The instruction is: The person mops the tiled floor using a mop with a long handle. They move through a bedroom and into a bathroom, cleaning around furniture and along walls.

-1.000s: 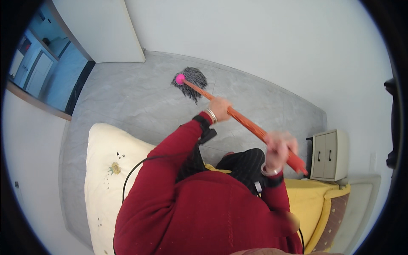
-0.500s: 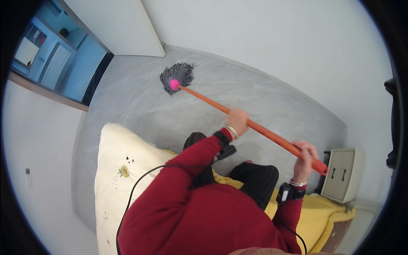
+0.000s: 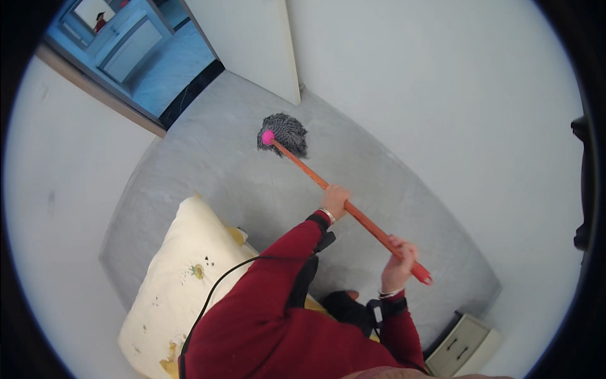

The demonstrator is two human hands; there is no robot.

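A mop [image 3: 363,219] with an orange-red handle slants from the lower right up to the far middle of the floor. Its grey shaggy head [image 3: 290,134] lies spread on the tiles, joined to the handle by a pink knob [image 3: 268,137]. My left hand [image 3: 336,200] is wrapped round the middle of the handle. Nearer its top end, my right hand [image 3: 399,264] grips the handle, with the red tip sticking out past it. Both wrists carry bracelets and dark strapped devices; a black cable runs along my left sleeve.
On the left, a bed [image 3: 170,284] with a cream flowered cover juts out beside my legs. A small cabinet [image 3: 459,348] stands at the lower right by the wall. An open white door [image 3: 259,47] and a doorway with a dark threshold [image 3: 191,95] lie at the far left.
The view has turned and shifted. Both hands keep hold of the mop; its grey head has spread to the right of the pink knob, and my right hand appears lower and further left.
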